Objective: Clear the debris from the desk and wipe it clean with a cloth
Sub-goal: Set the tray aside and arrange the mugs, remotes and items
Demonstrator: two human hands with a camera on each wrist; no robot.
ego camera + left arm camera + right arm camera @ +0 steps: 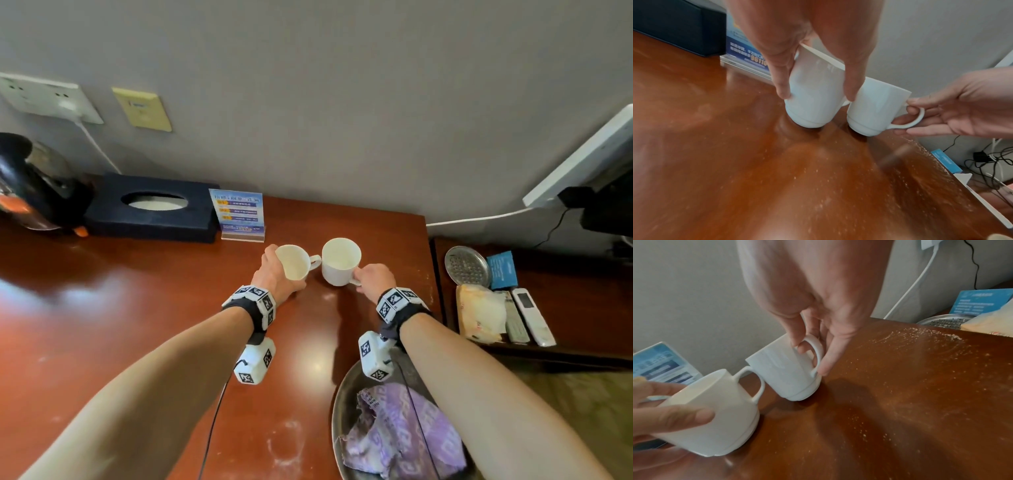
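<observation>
While both hands sit on mugs at the far right of the counter [137, 308], state per item:
left hand [274, 274]: fingers [783, 81] wrapped round the body of the left mug [294, 262], thumb on one side, fingers on the other; clamped on it.
left mug: white, tipped toward the person, only the base edge touching the counter; its handle points at the right mug [340, 262].
right hand [375, 277]: fingers [826, 356] pinch the right mug's handle, one fingertip through the loop; clamped on the handle.
right mug: white, looks tilted in the wrist views, base on the counter; just beside the left mug, the left mug's handle almost at its wall, contact cannot tell.
debris [920, 340]: pale crumbs and powder smeared over the counter, thickest near the right edge; also a faint ring smear at the near edge in the head view.
cloth [400, 431]: purple patterned, crumpled on a metal tray [342, 404] at the near right of the counter, under the right forearm.
tissue box [150, 209]: dark, at the back by the wall.
sign card [238, 214]: blue, upright, just right of the tissue box, behind the mugs.
kettle [30, 185]: black, far left.
side shelf [582, 294]: lower, right of the counter; holds a round metal dish, a blue card, a wrapped packet, two remotes.
</observation>
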